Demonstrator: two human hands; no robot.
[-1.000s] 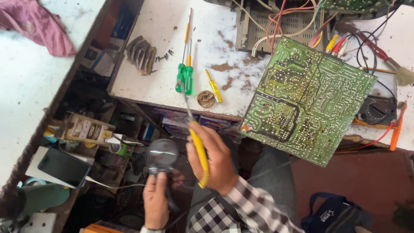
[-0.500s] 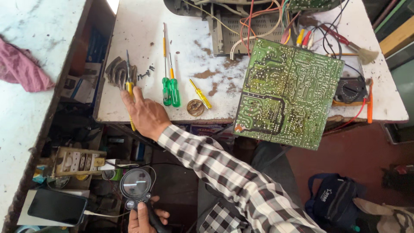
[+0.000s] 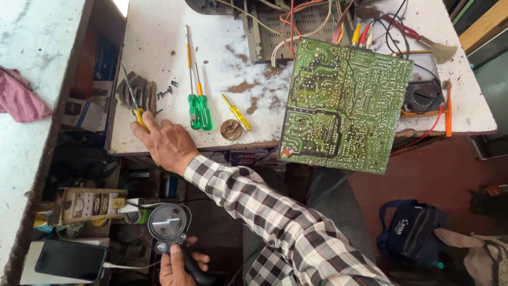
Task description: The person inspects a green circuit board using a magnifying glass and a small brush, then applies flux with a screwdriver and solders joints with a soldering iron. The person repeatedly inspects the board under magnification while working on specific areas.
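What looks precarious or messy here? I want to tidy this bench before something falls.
The large green circuit board juts past the front edge of the white worktable, partly unsupported and tilted. Small dark screws lie scattered loose by the right hand, and the tabletop shows brown worn patches.

The worktop (image 3: 159,32) is white, blotched with brown rust patches. On it, the circuit board (image 3: 344,106) is green, speckled all over with silver solder dots and pale traces. Left of the board lie two screwdrivers with green translucent handles (image 3: 199,111) and orange collars, and a smaller all-yellow screwdriver (image 3: 236,112) beside a brownish round disc (image 3: 230,128). Farther left of the board, the right hand (image 3: 166,143) rests on a yellow-handled screwdriver (image 3: 138,114) near dark grey metal pieces (image 3: 138,90) and black screws (image 3: 168,91). The sleeve (image 3: 264,212) is checked in white, black and grey. Below the board, the left hand (image 3: 180,262) grips a black-handled magnifier (image 3: 168,225) with a grey lens. A pink cloth (image 3: 21,98) lies far left of the board.
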